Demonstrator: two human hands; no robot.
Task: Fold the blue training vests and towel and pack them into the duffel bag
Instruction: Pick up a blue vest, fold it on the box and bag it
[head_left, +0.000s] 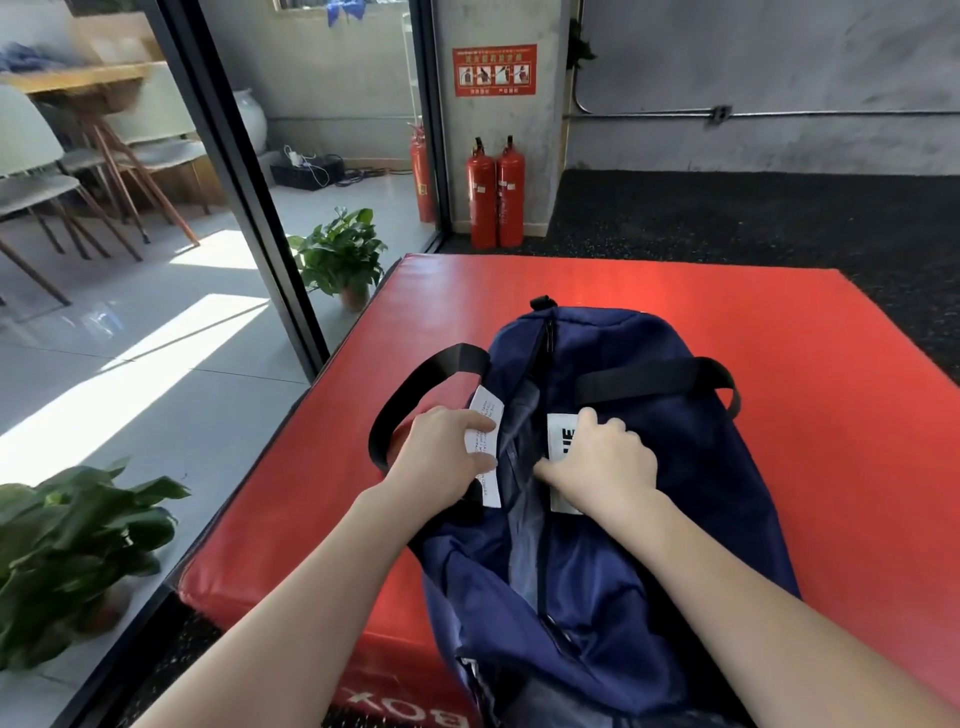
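Bag (649, 467) lies on the red mat (779, 332). I see my left hand (441, 447) and right hand (602, 457) gripping its open lips, spread apart. Cloth looks soft and floppy, so hold near the zip.

A thick red padded mat (753, 332) is seen resting on dark speckled flooring (779, 218), its near-left corner close to a glass partition. White lettering, partly cut off, is printed on its front face and possibly reads "BOX". A navy duffel bag (701, 493) is laid directly on the mat's top, lengthwise away from the viewer, its black handles (654, 382) fallen to either side.
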